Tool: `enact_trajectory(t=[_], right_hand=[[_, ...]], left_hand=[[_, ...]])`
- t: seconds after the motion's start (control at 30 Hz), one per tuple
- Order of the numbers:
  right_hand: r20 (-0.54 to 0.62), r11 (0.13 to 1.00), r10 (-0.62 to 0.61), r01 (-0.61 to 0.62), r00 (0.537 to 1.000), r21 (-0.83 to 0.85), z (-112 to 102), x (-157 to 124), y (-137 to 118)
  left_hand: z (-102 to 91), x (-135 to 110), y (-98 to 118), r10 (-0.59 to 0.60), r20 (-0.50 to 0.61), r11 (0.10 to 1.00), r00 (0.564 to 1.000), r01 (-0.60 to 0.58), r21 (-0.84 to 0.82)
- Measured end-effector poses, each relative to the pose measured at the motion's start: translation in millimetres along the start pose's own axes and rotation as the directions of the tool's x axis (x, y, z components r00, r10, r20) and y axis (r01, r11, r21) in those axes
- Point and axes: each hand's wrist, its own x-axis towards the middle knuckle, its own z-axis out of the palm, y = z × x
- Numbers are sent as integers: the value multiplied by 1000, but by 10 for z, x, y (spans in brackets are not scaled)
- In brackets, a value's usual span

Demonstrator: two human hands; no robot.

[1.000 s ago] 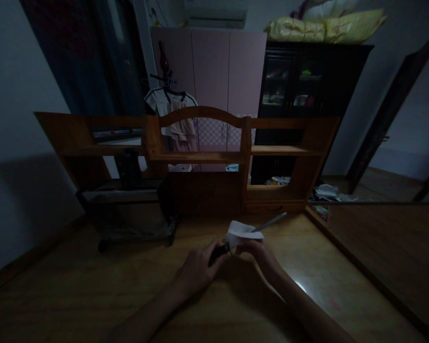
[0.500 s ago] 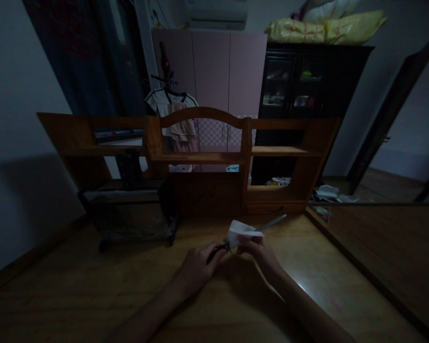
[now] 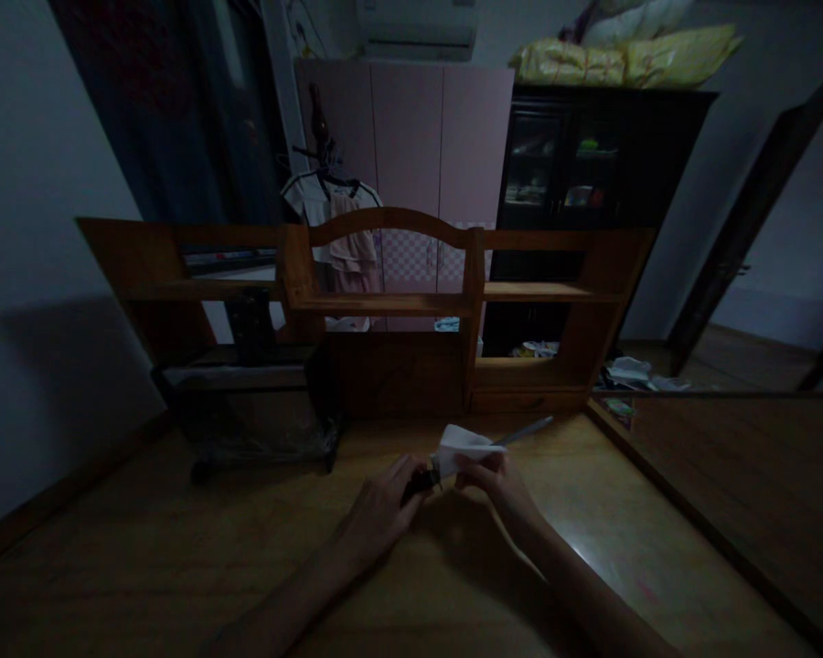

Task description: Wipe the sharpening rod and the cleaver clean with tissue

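Since earlier, the right hand [image 3: 497, 481] has brought its thumb over the thin white sheet [image 3: 461, 440], pinching it along the slim grey metal blade [image 3: 525, 430] above the tan wooden worktop [image 3: 144, 548]. I see the left hand [image 3: 384, 503] gripping the black handle [image 3: 422, 481]; a slipping sheet could let the edge cut fingers.

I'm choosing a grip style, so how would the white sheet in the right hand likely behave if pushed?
The white sheet would probably bend easily, as it looks folded. It is likely light, being thin-edged and small beside the right hand. It might slide along the grey strip jutting out past it, which looks straight.
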Motion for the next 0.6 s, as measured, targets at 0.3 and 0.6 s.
enact_trajectory(t=[0.3,0.6], right_hand=[[7,1000,-3,3,1000,-3,-9,-6,35],[-118,999,-33,37,992,33,-171,84,-9]], left_hand=[[14,-12,11,-8,107,997,994,0,74],[14,-4,32,-42,52,991,998,35,132]])
